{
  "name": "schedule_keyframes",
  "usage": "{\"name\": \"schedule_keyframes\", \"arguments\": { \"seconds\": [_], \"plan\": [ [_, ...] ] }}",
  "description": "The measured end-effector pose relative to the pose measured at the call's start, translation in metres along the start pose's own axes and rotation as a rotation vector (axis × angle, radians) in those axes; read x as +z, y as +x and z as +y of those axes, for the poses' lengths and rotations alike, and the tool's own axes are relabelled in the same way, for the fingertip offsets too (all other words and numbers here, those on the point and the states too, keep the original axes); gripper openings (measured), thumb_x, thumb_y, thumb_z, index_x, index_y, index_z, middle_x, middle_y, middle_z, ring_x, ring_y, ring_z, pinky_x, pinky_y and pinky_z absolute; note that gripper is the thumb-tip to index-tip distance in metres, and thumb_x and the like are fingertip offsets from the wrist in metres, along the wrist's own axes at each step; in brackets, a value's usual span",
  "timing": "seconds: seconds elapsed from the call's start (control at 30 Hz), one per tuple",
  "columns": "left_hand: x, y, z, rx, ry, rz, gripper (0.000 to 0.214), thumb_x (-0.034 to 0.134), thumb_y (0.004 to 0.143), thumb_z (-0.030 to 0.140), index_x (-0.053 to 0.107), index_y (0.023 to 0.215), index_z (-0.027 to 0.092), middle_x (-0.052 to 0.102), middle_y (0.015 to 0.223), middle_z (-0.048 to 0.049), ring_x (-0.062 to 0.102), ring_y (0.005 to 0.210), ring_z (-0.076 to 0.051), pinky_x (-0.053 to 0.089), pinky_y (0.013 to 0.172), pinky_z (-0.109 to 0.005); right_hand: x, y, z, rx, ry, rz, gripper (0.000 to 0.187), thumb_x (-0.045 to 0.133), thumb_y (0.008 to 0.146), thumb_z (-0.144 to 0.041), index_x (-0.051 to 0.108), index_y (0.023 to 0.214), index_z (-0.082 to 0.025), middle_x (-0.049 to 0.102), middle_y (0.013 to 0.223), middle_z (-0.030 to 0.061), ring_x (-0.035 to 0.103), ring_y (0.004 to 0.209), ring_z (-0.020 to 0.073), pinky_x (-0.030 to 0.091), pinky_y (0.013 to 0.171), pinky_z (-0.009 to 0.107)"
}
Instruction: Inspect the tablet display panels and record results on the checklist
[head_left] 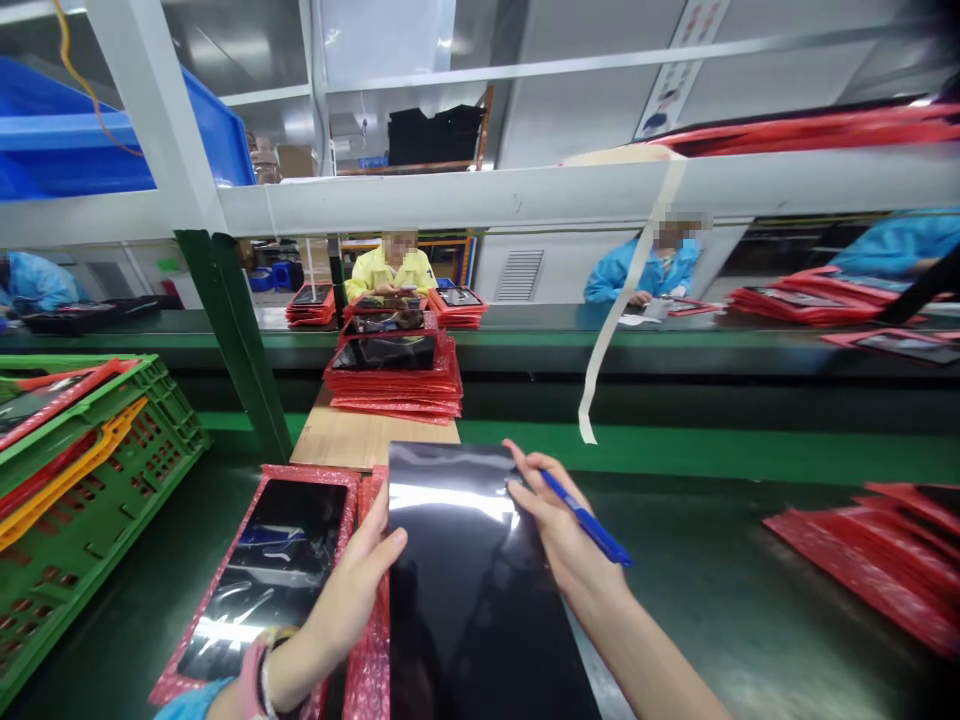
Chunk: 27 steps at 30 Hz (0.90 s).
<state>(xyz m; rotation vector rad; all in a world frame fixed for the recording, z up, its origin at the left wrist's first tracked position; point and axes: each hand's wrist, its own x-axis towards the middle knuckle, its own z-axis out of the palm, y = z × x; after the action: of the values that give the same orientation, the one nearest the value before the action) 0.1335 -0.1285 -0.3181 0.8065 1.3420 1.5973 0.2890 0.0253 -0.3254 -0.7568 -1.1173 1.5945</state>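
A glossy black panel (pixel 465 580) is held up in front of me over the green work surface. My left hand (pixel 356 590) grips its left edge, thumb on the front face. My right hand (pixel 555 520) rests against the panel's right edge and pinches a blue pen (pixel 589 520) between its fingers. Just left of the panel lies another black panel in a red bubble-wrap bag (pixel 262 580).
A green crate (pixel 90 480) with red-bagged panels stands at the left. A stack of red-bagged panels (pixel 394 375) sits ahead on a wooden board (pixel 352 440). More red bags (pixel 885 560) lie at the right. A paper strip (pixel 622 300) hangs from the shelf. Other workers sit beyond the far bench.
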Motion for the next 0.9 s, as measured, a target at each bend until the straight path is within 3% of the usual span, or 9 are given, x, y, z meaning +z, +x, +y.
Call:
{"name": "schedule_keyframes", "arguments": {
  "seconds": [0.1, 0.2, 0.3, 0.5, 0.7, 0.83, 0.9],
  "plan": [
    [-0.038, 0.001, -0.012, -0.065, 0.211, 0.088, 0.059, 0.069, 0.073, 0.039, 0.054, 0.126, 0.017, 0.046, 0.141, -0.0121, 0.042, 0.129, -0.026, 0.026, 0.108, -0.033, 0.000, 0.001, 0.029, 0.052, -0.031, -0.016, 0.033, 0.077, 0.056, -0.031, 0.052, 0.077, -0.026, 0.067, 0.120, 0.0074, 0.047, 0.128, 0.0296, 0.027, 0.109, 0.048],
    [-0.059, -0.004, -0.017, -0.159, 0.234, 0.124, 0.045, 0.074, 0.064, 0.034, 0.061, 0.102, 0.015, 0.063, 0.100, -0.0090, 0.060, 0.089, -0.022, 0.045, 0.082, -0.034, 0.004, -0.004, 0.047, 0.039, -0.063, -0.045, 0.031, 0.075, 0.059, -0.033, 0.055, 0.081, -0.026, 0.069, 0.112, 0.0065, 0.049, 0.127, 0.0293, 0.026, 0.110, 0.048],
    [-0.063, -0.009, -0.020, -0.272, 0.204, 0.052, 0.034, 0.074, 0.061, 0.036, 0.061, 0.085, 0.016, 0.057, 0.074, -0.0004, 0.056, 0.063, -0.015, 0.046, 0.059, -0.031, 0.009, -0.013, 0.052, 0.016, -0.096, -0.088, 0.033, 0.073, 0.064, -0.037, 0.056, 0.090, -0.027, 0.066, 0.118, 0.0063, 0.045, 0.131, 0.0284, 0.025, 0.111, 0.048],
    [-0.056, 0.005, -0.023, -0.310, 0.239, 0.033, 0.043, 0.079, 0.050, 0.043, 0.055, 0.076, 0.018, 0.047, 0.060, 0.0080, 0.044, 0.046, -0.008, 0.036, 0.045, -0.024, 0.007, -0.029, 0.039, -0.087, -0.153, -0.101, 0.031, 0.067, 0.076, -0.042, 0.055, 0.100, -0.026, 0.061, 0.127, 0.0082, 0.049, 0.127, 0.0269, 0.026, 0.112, 0.046],
    [-0.051, 0.014, -0.015, -0.383, 0.297, -0.021, 0.032, 0.078, 0.052, 0.033, 0.058, 0.070, 0.016, 0.052, 0.055, 0.0065, 0.044, 0.047, -0.008, 0.031, 0.045, -0.022, -0.035, -0.037, 0.038, -0.073, -0.193, -0.001, 0.030, 0.069, 0.073, -0.047, 0.059, 0.091, -0.025, 0.064, 0.126, 0.0107, 0.056, 0.120, 0.0309, 0.039, 0.104, 0.048],
    [-0.047, 0.022, -0.002, -0.425, 0.298, -0.035, 0.031, 0.081, 0.050, 0.028, 0.052, 0.057, 0.017, 0.041, 0.041, 0.0103, 0.035, 0.039, -0.006, 0.023, 0.041, -0.019, -0.081, -0.028, 0.036, -0.189, -0.442, 0.075, 0.029, 0.068, 0.071, -0.048, 0.062, 0.085, -0.023, 0.071, 0.112, 0.0136, 0.064, 0.108, 0.0341, 0.040, 0.101, 0.055],
    [-0.041, 0.026, 0.007, -0.419, 0.254, -0.068, 0.025, 0.079, 0.053, 0.025, 0.057, 0.060, 0.016, 0.047, 0.045, 0.0085, 0.039, 0.042, -0.007, 0.027, 0.043, -0.019, -0.099, -0.022, 0.035, -0.265, -0.584, 0.040, 0.021, 0.065, 0.074, -0.043, 0.064, 0.083, -0.024, 0.071, 0.112, 0.0123, 0.062, 0.112, 0.0345, 0.039, 0.102, 0.056]
  ]
}}
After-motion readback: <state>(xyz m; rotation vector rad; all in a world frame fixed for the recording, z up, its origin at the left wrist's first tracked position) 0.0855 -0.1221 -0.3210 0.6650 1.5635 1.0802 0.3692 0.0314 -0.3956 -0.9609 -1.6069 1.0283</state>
